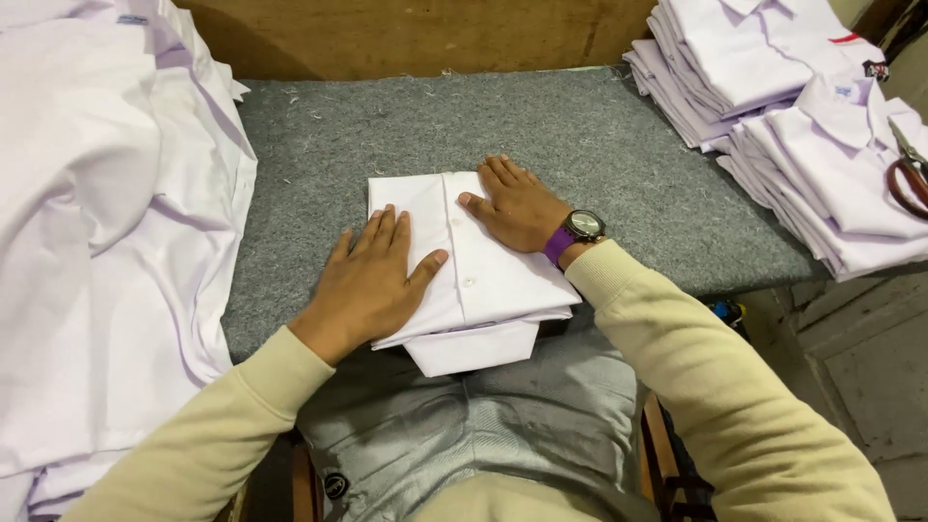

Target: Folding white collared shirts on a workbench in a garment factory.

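One grey felt table (619,145) fills the middle. One large heap of loose white shirts (106,242) lies on its left side. Two stacks of folded white shirts (802,106) stand on the right; how many shirts are in each I cannot tell. One folded shirt (483,280) lies at the near edge of the table, white, with a row of buttons down its front, and its lower end hangs over the edge. Two hands press on it, open and flat: the left hand (372,285) on its left part, the right hand (517,208) on its upper right part. One pair of scissors (909,174) lies on the right stack. One watch (580,230) with a purple strap is on the right wrist.
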